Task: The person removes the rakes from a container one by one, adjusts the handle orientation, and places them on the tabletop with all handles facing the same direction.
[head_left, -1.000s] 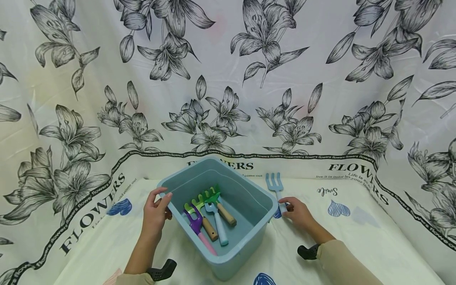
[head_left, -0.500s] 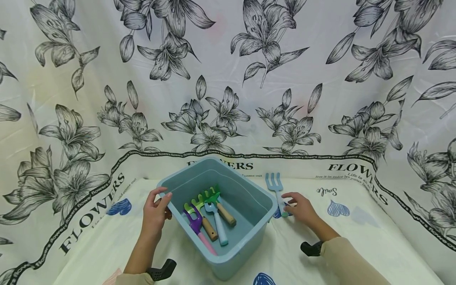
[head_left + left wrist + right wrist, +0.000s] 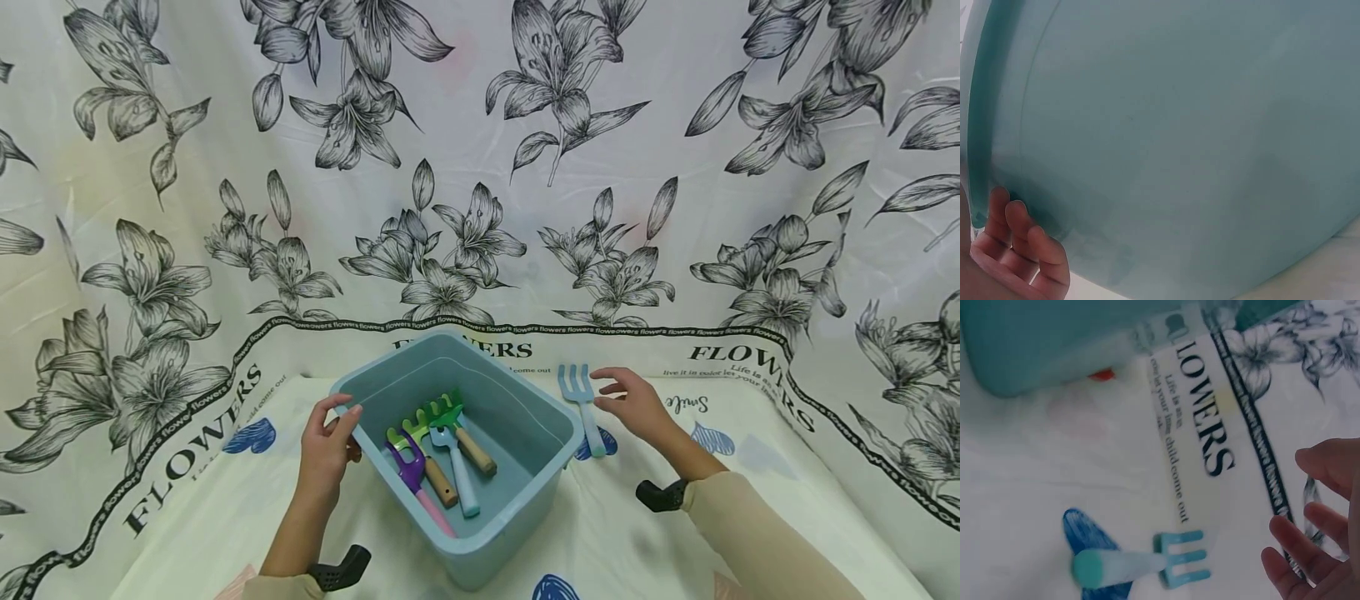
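A teal plastic bin [image 3: 501, 546] stands at the middle of the cloth in the head view. At its left corner my left hand [image 3: 330, 442] grips the rim; in the left wrist view its fingers [image 3: 1047, 256] curl under the rim against the outer wall. A light-blue toy garden fork [image 3: 587, 414] lies on the cloth to the right of the bin, tines pointing away. My right hand [image 3: 636, 408] hovers just right of its tines, holding nothing. In the right wrist view, that hand's fingers [image 3: 1300, 550] are spread and apart from the fork [image 3: 1141, 565].
Inside the bin lie a purple fork with a pink handle [image 3: 412, 471], a light-blue tool [image 3: 461, 475], and green rakes [image 3: 420, 421] with wooden handles. A flower-print curtain [image 3: 480, 208] rises behind the pale cloth [image 3: 750, 500].
My right hand has let go of the light-blue fork's handle and moved up and away along it toward the tines. The fork, the bin and my left hand have stayed in place.
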The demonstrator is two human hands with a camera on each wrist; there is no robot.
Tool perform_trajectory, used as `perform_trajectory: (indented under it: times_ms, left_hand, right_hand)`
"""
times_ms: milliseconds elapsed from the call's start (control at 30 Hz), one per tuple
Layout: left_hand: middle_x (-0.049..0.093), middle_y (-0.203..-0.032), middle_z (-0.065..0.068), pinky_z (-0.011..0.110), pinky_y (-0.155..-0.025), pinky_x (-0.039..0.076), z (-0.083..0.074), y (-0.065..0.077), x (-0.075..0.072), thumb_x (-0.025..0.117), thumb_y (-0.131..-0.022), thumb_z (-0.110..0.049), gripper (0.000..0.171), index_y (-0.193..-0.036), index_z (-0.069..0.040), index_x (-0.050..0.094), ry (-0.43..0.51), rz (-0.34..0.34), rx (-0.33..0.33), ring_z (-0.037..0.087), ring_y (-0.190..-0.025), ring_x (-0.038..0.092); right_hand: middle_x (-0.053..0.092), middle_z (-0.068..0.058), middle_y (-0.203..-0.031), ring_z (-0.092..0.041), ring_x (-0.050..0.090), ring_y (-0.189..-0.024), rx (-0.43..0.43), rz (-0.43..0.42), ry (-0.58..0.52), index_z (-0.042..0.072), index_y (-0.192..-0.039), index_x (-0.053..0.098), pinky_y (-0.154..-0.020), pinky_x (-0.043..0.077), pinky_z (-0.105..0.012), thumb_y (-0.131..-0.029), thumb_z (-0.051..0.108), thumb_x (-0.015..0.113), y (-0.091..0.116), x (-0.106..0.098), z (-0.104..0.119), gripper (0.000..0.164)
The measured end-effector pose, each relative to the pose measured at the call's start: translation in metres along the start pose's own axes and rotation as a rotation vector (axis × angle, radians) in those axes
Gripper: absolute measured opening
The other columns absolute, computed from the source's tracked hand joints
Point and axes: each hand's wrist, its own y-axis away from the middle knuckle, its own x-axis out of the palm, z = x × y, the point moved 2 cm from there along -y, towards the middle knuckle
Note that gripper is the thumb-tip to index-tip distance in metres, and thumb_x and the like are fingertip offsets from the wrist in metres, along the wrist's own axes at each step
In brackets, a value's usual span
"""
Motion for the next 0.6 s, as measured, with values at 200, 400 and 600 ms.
perform_trajectory:
  times_ms: [200,400,600]
  left_hand:
    - [0.063,-0.078,-0.005,0.026,-0.064,0.05,0.001,0.001,0.0,0.058,-0.096,-0.043,0.046,-0.135,-0.024,0.044,0.003,-0.001,0.01,0.022,-0.069,0.058]
    - [0.063,-0.077,-0.004,0.026,-0.062,0.049,0.002,-0.001,0.0,0.058,-0.097,-0.039,0.043,-0.135,-0.023,0.044,0.019,0.004,0.014,0.021,-0.067,0.058]
    - [0.064,-0.079,-0.003,0.026,-0.064,0.05,0.002,-0.001,-0.001,0.058,-0.097,-0.042,0.045,-0.135,-0.024,0.043,0.011,0.0,0.003,0.022,-0.069,0.058]
  right_hand:
    - [0.05,-0.015,-0.136,-0.033,0.059,-0.111,-0.089,0.0,-0.024,0.009,-0.135,0.053,-0.087,0.05,-0.047,-0.092,0.009,0.065,-0.008,-0.005,0.031,0.044]
    - [0.051,-0.014,-0.134,-0.032,0.061,-0.108,-0.161,0.01,-0.068,0.011,-0.134,0.054,-0.084,0.052,-0.045,-0.092,0.009,0.065,-0.015,-0.004,0.06,0.044]
    - [0.052,-0.015,-0.133,-0.033,0.061,-0.108,-0.226,0.049,-0.146,0.009,-0.136,0.053,-0.084,0.052,-0.045,-0.093,0.011,0.066,-0.021,0.003,0.089,0.045]
